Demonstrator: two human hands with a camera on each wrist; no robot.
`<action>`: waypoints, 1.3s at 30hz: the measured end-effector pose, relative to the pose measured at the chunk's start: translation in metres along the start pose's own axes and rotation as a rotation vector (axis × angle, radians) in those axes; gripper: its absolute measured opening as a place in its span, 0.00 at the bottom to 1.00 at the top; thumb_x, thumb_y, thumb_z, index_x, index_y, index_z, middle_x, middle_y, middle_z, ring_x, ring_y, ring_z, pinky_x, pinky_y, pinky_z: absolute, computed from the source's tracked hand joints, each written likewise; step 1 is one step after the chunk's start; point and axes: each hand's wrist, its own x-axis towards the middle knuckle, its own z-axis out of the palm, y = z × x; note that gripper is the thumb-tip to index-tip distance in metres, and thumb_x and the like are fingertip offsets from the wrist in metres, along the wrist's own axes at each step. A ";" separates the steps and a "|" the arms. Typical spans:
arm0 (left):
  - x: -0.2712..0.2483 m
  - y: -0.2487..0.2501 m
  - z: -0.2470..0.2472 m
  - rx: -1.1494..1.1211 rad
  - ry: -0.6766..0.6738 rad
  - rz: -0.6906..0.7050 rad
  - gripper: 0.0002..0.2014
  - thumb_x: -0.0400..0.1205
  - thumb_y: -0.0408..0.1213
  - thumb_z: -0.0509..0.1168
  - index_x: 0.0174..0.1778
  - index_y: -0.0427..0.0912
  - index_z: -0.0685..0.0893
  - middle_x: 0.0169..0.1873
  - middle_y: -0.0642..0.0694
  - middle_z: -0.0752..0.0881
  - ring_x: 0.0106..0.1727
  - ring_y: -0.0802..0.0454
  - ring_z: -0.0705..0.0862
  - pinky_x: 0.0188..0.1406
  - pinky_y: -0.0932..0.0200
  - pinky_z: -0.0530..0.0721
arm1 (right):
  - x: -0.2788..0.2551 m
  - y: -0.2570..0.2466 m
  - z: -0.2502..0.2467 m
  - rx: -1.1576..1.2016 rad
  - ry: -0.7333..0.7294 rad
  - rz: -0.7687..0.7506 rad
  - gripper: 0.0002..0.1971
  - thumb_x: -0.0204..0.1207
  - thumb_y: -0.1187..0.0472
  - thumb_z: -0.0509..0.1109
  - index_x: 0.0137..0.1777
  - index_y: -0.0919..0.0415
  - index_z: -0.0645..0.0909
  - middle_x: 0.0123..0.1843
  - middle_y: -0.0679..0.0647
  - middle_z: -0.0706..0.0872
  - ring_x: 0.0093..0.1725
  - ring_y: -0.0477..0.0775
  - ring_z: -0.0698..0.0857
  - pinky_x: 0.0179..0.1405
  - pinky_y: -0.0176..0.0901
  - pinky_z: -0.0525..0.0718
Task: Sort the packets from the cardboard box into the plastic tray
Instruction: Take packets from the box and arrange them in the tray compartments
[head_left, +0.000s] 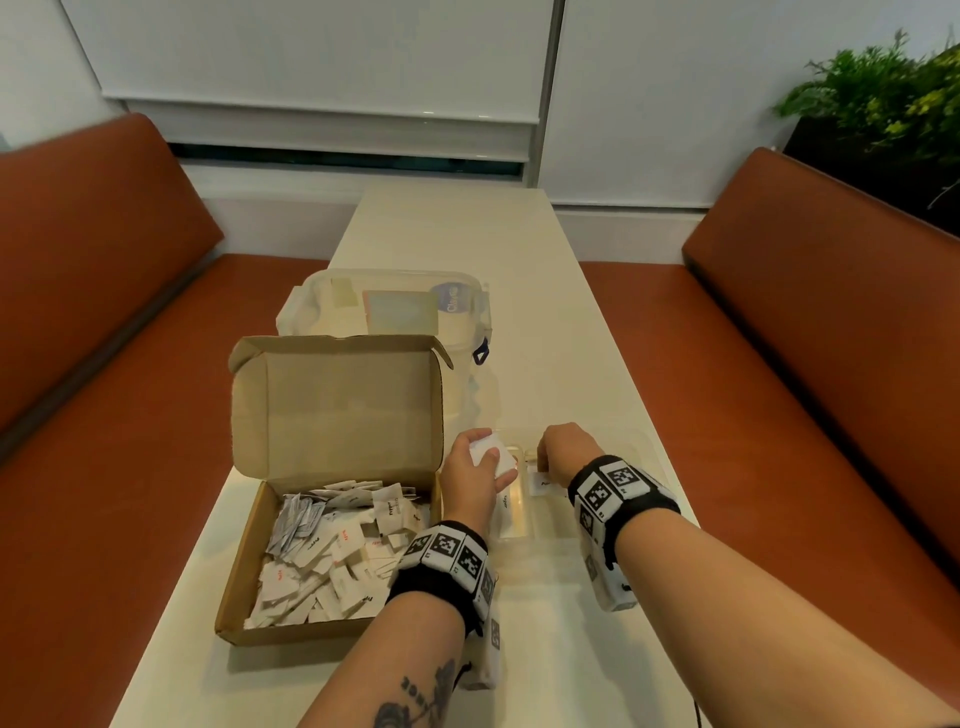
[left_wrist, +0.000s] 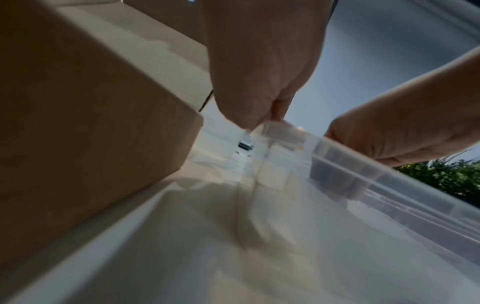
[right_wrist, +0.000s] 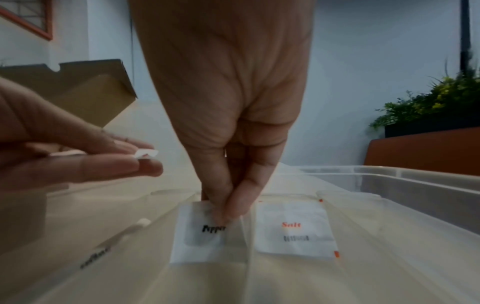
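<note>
White paper fills both hands. The right hand (right_wrist: 221, 102) points down, its fingertips (right_wrist: 228, 207) pinching the top edge of a pepper packet (right_wrist: 200, 234) that lies flat in a compartment of the tray (right_wrist: 415, 185). Just right of it, past a thin divider, a salt packet (right_wrist: 293, 228) lies flat in the next compartment. On the other side of the pepper packet, a slim sachet (right_wrist: 114, 240) lies in another section of the tray.

The left hand (head_left: 475, 478) hovers over the tray's left end, fingers curled round a small stack of packets (head_left: 491, 452); from the right wrist, one white corner pokes out past its fingertips (right_wrist: 145, 164).

Left of the tray, and just beside it, stands the box (head_left: 249, 551), its lid up, heaped with more loose packets (head_left: 332, 556). Beyond the box sits a clear lidded container (head_left: 395, 301). All of it rests on a pale table (head_left: 545, 291), with orange benches (head_left: 779, 364) on either side of it and a green plant (head_left: 883, 88) far right.
</note>
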 end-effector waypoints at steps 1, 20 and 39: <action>0.000 0.000 0.000 0.007 -0.003 0.005 0.11 0.84 0.24 0.58 0.57 0.41 0.79 0.62 0.42 0.73 0.62 0.41 0.79 0.37 0.64 0.89 | 0.000 0.000 0.000 -0.008 0.001 -0.004 0.13 0.79 0.71 0.63 0.60 0.67 0.84 0.60 0.62 0.85 0.59 0.61 0.85 0.58 0.46 0.83; -0.001 -0.002 0.000 0.056 -0.005 0.024 0.11 0.85 0.25 0.58 0.58 0.42 0.80 0.61 0.42 0.74 0.62 0.40 0.81 0.35 0.66 0.88 | -0.001 0.011 0.013 -0.257 0.143 -0.096 0.11 0.78 0.70 0.61 0.58 0.64 0.77 0.59 0.60 0.83 0.60 0.61 0.80 0.50 0.46 0.79; 0.002 0.001 -0.002 -0.015 -0.087 -0.064 0.13 0.86 0.27 0.57 0.49 0.46 0.84 0.57 0.42 0.77 0.58 0.43 0.83 0.37 0.57 0.90 | -0.025 0.004 0.001 0.854 0.138 -0.126 0.05 0.74 0.66 0.72 0.49 0.63 0.83 0.33 0.52 0.83 0.31 0.49 0.81 0.36 0.46 0.85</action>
